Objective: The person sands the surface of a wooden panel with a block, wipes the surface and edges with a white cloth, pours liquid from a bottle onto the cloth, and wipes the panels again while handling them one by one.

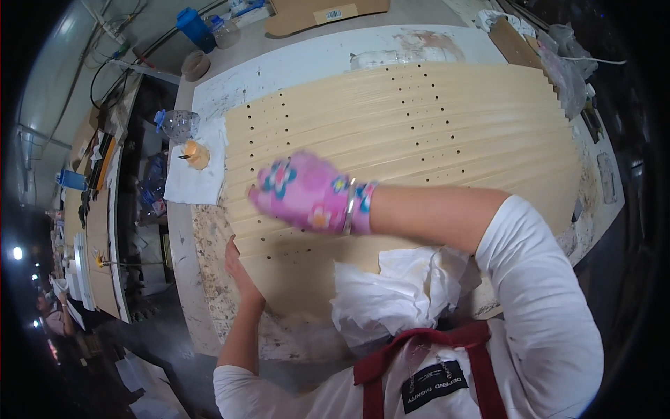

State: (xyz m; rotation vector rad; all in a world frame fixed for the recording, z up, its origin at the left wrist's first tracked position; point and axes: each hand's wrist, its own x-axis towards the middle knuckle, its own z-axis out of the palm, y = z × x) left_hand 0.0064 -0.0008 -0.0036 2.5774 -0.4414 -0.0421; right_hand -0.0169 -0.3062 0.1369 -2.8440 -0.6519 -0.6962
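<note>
A wide cream ribbed panel (349, 146) with rows of small dark holes lies before me. Over its left part is my right hand (300, 194), in a pink flowered glove with a metal band at the wrist. Motion blurs its fingers, and whatever lies under the palm is hidden. My bare left hand (243, 276) is at the panel's near left edge, fingers along the rim, seeming to grip it; part of the hand is hard to make out. A crumpled white cloth (401, 290) lies at the near edge, against my body.
The stained white worktable (209, 272) extends around the panel. On its left, a white cloth (183, 183) bears a small orange-yellow jar (197, 156) beside a clear bottle (180, 126). A blue bottle (195, 29) and cardboard (324, 14) are at the back; plastic bags (564, 77) lie far right.
</note>
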